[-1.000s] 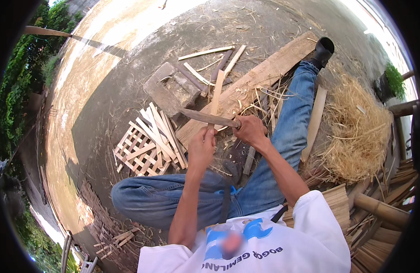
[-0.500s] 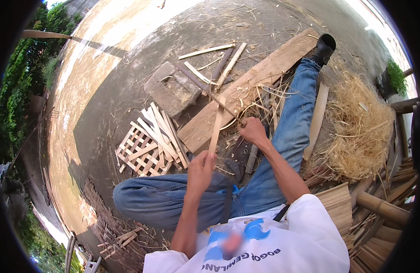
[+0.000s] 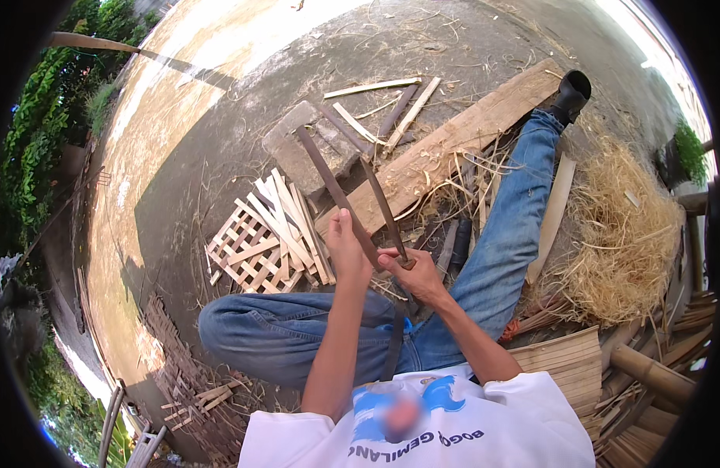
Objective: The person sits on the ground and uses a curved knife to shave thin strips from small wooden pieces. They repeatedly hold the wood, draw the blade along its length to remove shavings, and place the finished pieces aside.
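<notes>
My left hand (image 3: 350, 248) is closed round a long bamboo strip (image 3: 325, 173) whose dark brown side faces up. The strip slants away to the far left, over a concrete block. My right hand (image 3: 419, 278) grips a knife (image 3: 383, 201) by its handle, most of which the fingers hide. The narrow dark blade points away from me, to the right of the strip and apart from it at the tip. My right thumb lies against the strip's near end, close to the left hand.
A wooden plank (image 3: 461, 129) runs from my knees toward my boot, beside the concrete block (image 3: 290, 140). A woven lattice (image 3: 251, 248) with loose pale strips lies left. Cut strips (image 3: 410, 115) lie beyond. A shavings heap (image 3: 621, 242) and split bamboo (image 3: 566, 355) sit right.
The strip has turned from its pale face to its brown one and now reaches farther left. My right hand has come in with the knife beside the left hand, and the blade now points away.
</notes>
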Demonstrator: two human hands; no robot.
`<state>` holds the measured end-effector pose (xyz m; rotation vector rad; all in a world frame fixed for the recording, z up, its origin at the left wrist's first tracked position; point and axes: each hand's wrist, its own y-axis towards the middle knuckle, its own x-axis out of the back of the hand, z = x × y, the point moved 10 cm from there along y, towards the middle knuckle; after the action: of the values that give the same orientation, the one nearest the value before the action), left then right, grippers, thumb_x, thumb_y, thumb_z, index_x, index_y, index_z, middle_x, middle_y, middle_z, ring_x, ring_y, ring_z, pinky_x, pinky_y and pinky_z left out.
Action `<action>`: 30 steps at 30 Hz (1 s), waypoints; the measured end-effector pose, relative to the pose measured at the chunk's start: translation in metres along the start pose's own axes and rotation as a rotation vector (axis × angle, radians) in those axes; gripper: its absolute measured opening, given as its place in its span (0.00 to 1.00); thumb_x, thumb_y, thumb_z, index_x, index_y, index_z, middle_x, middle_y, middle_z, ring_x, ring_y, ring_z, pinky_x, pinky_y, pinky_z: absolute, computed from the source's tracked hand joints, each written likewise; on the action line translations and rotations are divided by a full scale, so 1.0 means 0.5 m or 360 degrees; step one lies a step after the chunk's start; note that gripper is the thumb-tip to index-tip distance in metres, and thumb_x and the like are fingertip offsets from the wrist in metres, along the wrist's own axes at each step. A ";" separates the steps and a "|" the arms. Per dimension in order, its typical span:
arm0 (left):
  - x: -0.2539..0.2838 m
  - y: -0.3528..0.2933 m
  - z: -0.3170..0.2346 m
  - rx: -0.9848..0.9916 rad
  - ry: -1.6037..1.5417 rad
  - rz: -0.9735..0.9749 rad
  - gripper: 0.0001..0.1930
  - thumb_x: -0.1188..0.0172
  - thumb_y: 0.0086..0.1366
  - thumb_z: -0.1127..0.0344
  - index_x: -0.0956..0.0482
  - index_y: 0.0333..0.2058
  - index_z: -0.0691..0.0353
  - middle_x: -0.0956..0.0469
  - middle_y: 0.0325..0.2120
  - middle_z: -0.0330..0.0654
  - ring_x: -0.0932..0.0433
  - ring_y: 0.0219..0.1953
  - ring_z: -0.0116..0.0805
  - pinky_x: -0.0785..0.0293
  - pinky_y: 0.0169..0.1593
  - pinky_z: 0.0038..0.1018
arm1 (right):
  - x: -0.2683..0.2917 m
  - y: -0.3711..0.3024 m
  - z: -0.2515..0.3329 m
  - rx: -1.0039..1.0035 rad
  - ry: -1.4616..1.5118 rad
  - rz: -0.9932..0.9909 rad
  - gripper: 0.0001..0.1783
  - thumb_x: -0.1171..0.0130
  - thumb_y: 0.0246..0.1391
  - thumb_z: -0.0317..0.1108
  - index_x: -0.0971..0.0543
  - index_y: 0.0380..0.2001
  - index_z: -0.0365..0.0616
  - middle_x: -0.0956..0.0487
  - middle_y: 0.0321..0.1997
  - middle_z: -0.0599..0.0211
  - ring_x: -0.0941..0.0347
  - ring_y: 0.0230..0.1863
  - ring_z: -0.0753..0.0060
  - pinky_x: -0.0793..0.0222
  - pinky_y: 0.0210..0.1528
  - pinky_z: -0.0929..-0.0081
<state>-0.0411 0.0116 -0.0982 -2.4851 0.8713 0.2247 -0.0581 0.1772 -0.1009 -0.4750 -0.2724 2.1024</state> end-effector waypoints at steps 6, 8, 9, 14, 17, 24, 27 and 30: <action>-0.039 0.013 -0.054 0.0055 -0.0198 0.0182 0.18 0.46 0.77 0.52 0.28 0.54 0.59 0.21 0.46 0.45 0.19 0.45 0.38 0.20 0.50 0.33 | 0.009 0.023 -0.002 -0.0034 0.0003 0.0174 0.16 0.32 0.62 0.38 0.18 0.44 0.36 0.15 0.35 0.65 0.19 0.35 0.79 0.24 0.41 0.77; -0.051 0.044 -0.145 0.0035 -0.0258 0.0318 0.22 0.47 0.77 0.50 0.30 0.58 0.61 0.21 0.52 0.49 0.19 0.49 0.40 0.21 0.54 0.36 | 0.020 0.015 0.010 -0.0065 -0.0093 0.0281 0.15 0.33 0.62 0.38 0.19 0.44 0.37 0.15 0.35 0.65 0.19 0.35 0.78 0.24 0.41 0.77; -0.058 0.069 -0.201 -0.0022 -0.0309 0.0430 0.24 0.47 0.77 0.49 0.31 0.61 0.62 0.22 0.54 0.50 0.20 0.52 0.41 0.22 0.57 0.37 | 0.025 0.011 0.018 -0.0082 -0.0151 0.0289 0.16 0.32 0.62 0.38 0.18 0.44 0.37 0.15 0.35 0.65 0.18 0.35 0.78 0.24 0.39 0.77; -0.078 0.087 -0.397 -0.0457 0.0512 0.0461 0.15 0.36 0.71 0.63 0.18 0.52 0.64 0.15 0.42 0.45 0.15 0.40 0.29 0.15 0.42 0.27 | 0.068 0.037 -0.013 -0.0058 -0.0252 0.0177 0.20 0.31 0.61 0.43 0.17 0.47 0.37 0.15 0.34 0.67 0.19 0.33 0.79 0.27 0.32 0.78; -0.079 0.052 -0.396 -0.0645 0.0448 0.0410 0.15 0.36 0.71 0.63 0.18 0.51 0.64 0.15 0.43 0.45 0.15 0.41 0.28 0.15 0.43 0.27 | 0.125 0.054 0.009 0.0125 -0.0658 -0.0387 0.25 0.31 0.60 0.48 0.17 0.48 0.36 0.16 0.31 0.66 0.20 0.32 0.79 0.28 0.32 0.76; 0.007 0.078 -0.268 -0.0700 0.0215 0.0120 0.12 0.36 0.71 0.68 0.17 0.49 0.68 0.17 0.42 0.42 0.18 0.45 0.28 0.14 0.51 0.29 | 0.036 0.046 -0.086 0.0012 -0.0660 -0.0190 0.26 0.40 0.65 0.49 0.29 0.49 0.33 0.19 0.33 0.41 0.19 0.38 0.45 0.26 0.43 0.55; 0.018 0.088 -0.267 -0.0693 0.0299 0.0139 0.11 0.37 0.71 0.69 0.18 0.48 0.68 0.17 0.42 0.42 0.17 0.48 0.32 0.14 0.54 0.32 | -0.042 0.022 -0.008 -0.0123 -0.0303 0.0032 0.24 0.42 0.68 0.48 0.27 0.49 0.34 0.23 0.23 0.53 0.22 0.24 0.63 0.27 0.31 0.64; 0.011 0.085 -0.263 -0.0709 0.0362 0.0155 0.11 0.37 0.71 0.69 0.18 0.48 0.68 0.17 0.42 0.42 0.17 0.48 0.31 0.15 0.55 0.32 | -0.089 0.024 0.074 0.0097 -0.0272 0.0064 0.22 0.41 0.68 0.47 0.24 0.47 0.34 0.26 0.19 0.58 0.28 0.20 0.70 0.31 0.26 0.68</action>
<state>-0.0642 -0.0860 -0.0029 -2.9256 1.1408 0.1872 -0.0612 0.1329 -0.0617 -0.2674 -0.2984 2.1873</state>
